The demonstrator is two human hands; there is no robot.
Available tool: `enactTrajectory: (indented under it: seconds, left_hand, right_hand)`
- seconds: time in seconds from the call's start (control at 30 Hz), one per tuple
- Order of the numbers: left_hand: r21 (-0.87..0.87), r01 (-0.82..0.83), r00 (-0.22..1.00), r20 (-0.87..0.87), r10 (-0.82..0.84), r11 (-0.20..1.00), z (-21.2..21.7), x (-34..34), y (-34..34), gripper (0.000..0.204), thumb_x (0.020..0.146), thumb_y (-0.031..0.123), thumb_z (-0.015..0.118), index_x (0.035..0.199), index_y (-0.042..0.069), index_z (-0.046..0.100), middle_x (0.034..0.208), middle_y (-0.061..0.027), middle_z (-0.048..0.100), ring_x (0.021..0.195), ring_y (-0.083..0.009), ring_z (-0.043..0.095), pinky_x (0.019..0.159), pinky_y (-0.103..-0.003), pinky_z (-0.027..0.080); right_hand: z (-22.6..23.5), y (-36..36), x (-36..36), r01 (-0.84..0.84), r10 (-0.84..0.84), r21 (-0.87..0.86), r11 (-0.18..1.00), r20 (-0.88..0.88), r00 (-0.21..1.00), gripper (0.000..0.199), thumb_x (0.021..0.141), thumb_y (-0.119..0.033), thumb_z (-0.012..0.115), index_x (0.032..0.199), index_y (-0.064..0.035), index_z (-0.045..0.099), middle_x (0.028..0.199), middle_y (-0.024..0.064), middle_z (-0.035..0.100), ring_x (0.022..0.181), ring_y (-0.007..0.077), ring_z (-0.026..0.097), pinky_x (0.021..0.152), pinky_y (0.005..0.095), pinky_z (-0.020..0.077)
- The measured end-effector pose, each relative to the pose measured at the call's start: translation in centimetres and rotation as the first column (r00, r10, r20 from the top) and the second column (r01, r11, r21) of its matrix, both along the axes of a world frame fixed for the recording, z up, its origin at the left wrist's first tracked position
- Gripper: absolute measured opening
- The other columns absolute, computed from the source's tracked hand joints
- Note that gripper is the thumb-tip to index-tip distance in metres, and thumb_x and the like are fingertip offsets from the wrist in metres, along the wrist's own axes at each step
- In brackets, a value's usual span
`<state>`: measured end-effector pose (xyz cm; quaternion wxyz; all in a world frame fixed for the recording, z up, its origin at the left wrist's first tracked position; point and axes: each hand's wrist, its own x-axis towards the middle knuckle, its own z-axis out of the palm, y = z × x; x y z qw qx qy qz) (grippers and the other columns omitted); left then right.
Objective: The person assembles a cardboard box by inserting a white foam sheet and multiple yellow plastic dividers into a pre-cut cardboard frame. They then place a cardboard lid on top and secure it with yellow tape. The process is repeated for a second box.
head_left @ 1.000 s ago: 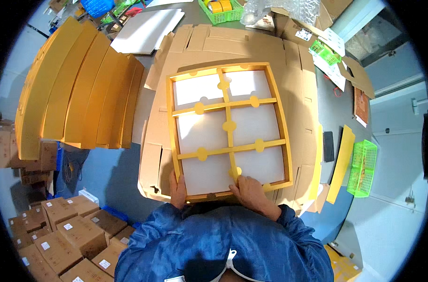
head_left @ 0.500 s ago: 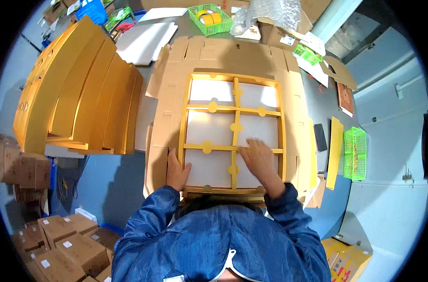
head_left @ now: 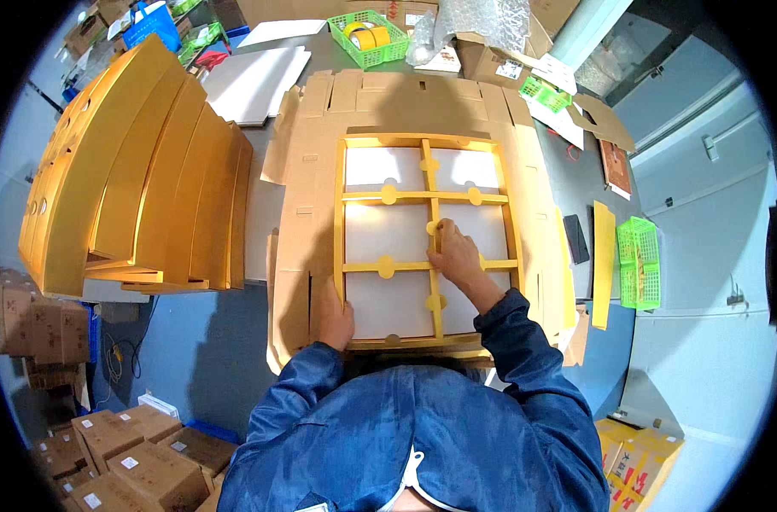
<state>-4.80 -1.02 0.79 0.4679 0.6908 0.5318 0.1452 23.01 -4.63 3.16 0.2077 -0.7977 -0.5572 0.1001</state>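
A shallow gold-yellow box [head_left: 340, 213] with crossing dividers lies in front of me. Its six compartments have pale grey-white bottoms. Small round tabs stick out along the dividers. My left hand [head_left: 335, 320] holds the box's left wall near the front corner, fingers partly hidden at the outer side. Over the middle of the box, my right hand [head_left: 457, 258] pinches the lengthwise divider [head_left: 437, 322] close to one of its round tabs. The box rests on a flat brown cardboard sheet [head_left: 307, 183].
Several gold box pieces [head_left: 119, 166] stand stacked at the left. White sheets [head_left: 252, 81] and a green basket [head_left: 367, 51] with yellow tape rolls lie at the back. Right are a dark phone-like slab [head_left: 576, 239], a yellow strip [head_left: 602, 264] and another green basket [head_left: 639, 263].
My right hand has moved from the front right part of the box up and left onto the middle divider. My left hand has slid nearer the front corner; the box looks slightly turned.
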Motion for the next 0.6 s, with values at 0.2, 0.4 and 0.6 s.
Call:
enactTrajectory:
  seconds: [0.2, 0.4, 0.6]
  left_hand:
    - [0.03, -0.18, 0.973, 0.148, 0.174, 0.983, -2.7, 2.4, -3.3, 0.069, 0.079, 0.005, 0.057, 0.139, -0.001, 0.023, 0.132, -0.0269, 0.033, 0.127, -0.0421, 0.028, 0.11, -0.046, 0.021]
    - [0.481, 0.057, 0.969, 0.183, -0.164, 0.875, 2.6, 5.3, -2.7, 0.072, 0.077, 0.017, 0.065, 0.137, -0.001, 0.029, 0.134, -0.0243, 0.033, 0.128, -0.0395, 0.028, 0.11, -0.047, 0.018]
    - [0.585, 0.601, 0.774, -0.259, -0.578, 0.544, 3.2, 15.5, 2.6, 0.027, 0.083, 0.02, 0.059, 0.1, -0.001, 0.053, 0.095, -0.0178, 0.057, 0.094, -0.0359, 0.053, 0.085, -0.047, 0.039]
  right_hand:
    - [0.7, 0.0, 1.4, 0.059, -0.067, 0.147, 0.987, 0.047, 0.997, 0.04, 0.077, -0.021, 0.064, 0.108, -0.003, 0.046, 0.102, 0.0181, 0.06, 0.091, 0.0371, 0.059, 0.08, 0.0478, 0.0441]
    - [2.3, -7.9, 3.8, 0.198, -0.209, 0.109, 0.974, 0.107, 0.972, 0.03, 0.082, -0.028, 0.066, 0.097, -0.0027, 0.057, 0.095, 0.0155, 0.06, 0.087, 0.0324, 0.058, 0.077, 0.0436, 0.0455]
    - [-0.4, -4.8, -0.3, 0.148, -0.149, 0.026, 0.989, 0.273, 0.95, 0.025, 0.08, -0.026, 0.065, 0.089, -0.0042, 0.056, 0.081, 0.0119, 0.057, 0.08, 0.0303, 0.058, 0.071, 0.0399, 0.0487]
